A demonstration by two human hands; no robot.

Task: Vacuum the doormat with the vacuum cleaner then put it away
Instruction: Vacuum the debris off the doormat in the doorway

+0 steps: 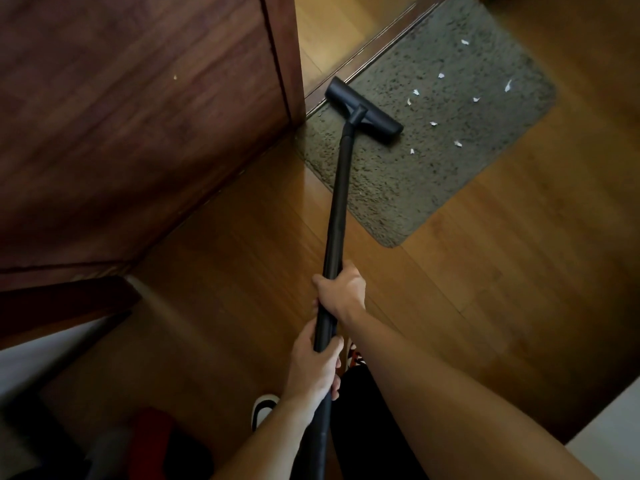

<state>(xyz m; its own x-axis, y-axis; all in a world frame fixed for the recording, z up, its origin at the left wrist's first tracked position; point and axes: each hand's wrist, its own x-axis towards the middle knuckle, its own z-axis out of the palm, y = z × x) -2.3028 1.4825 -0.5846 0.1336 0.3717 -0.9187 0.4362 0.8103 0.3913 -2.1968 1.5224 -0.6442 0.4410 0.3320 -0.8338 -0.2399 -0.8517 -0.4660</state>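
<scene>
A person's hands clamp the black vacuum wand (341,188), the right hand (341,289) wrapped round it lower down the tube and the left hand (315,368) gripping nearer the body. The floor head (363,109) rests on the grey doormat (398,202) close to the door (138,98), with white paper scraps (415,92) scattered just beside it. Slow, overlapping strokes toward the scraps, with the head kept flat on the pile, should lift them.
</scene>
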